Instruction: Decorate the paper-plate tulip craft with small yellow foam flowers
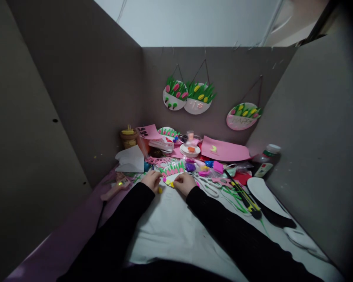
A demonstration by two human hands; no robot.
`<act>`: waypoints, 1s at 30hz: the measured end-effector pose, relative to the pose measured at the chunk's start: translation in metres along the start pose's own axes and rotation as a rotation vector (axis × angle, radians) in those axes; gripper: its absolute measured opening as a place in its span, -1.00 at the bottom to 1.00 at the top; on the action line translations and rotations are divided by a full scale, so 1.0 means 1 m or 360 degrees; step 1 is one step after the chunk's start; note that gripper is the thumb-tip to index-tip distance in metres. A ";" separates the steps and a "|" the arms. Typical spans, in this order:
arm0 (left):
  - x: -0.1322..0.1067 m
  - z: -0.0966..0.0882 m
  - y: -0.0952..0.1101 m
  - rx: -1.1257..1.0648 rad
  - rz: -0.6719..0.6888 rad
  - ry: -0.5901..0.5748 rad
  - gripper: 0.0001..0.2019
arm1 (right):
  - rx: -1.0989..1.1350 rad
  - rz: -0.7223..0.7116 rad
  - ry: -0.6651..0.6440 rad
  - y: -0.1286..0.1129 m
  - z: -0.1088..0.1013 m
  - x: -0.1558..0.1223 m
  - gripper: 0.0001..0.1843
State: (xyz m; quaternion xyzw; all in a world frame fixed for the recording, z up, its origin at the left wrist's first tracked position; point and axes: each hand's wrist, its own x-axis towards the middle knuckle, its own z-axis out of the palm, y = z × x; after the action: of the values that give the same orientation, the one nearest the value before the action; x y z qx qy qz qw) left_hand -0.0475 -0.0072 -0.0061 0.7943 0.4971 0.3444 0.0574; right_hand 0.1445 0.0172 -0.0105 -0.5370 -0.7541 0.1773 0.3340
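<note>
My left hand [151, 180] and my right hand [184, 183] meet over a half paper plate [174, 172] trimmed with green leaves and pink tulip shapes. Both hands have curled fingers pinching at the plate's lower edge, where small yellow pieces [170, 183] sit. Another yellow bit [160, 190] lies just below my left hand. Black sleeves cover both forearms. What exactly each fingertip grips is too small to make out.
White-handled scissors [209, 185] and a black-and-yellow tool [247, 199] lie right of my hands. A glue gun [117, 185] rests at the left, a bottle [266, 161] at the right. Pink paper [223, 150] and craft scraps crowd the back. Finished plates [174, 94] hang on the cardboard wall.
</note>
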 end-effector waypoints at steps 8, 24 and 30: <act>-0.005 0.001 -0.012 0.0005 -0.0079 0.0150 -0.80 | -0.0034 -0.0227 0.0089 0.006 -0.002 -0.003 -0.85; -0.007 0.006 -0.016 0.0052 0.0073 -0.0120 -0.83 | -0.0624 -0.0892 -0.0033 0.004 -0.011 -0.022 -0.66; -0.010 0.005 -0.013 0.0102 0.0096 -0.0318 -0.82 | -0.0502 -0.0812 -0.0045 0.003 -0.016 -0.016 -0.61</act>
State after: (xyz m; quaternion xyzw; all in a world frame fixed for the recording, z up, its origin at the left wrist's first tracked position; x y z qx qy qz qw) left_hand -0.0567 -0.0082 -0.0203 0.8407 0.4756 0.2491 0.0708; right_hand 0.1609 0.0018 -0.0061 -0.3729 -0.8875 -0.0240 0.2697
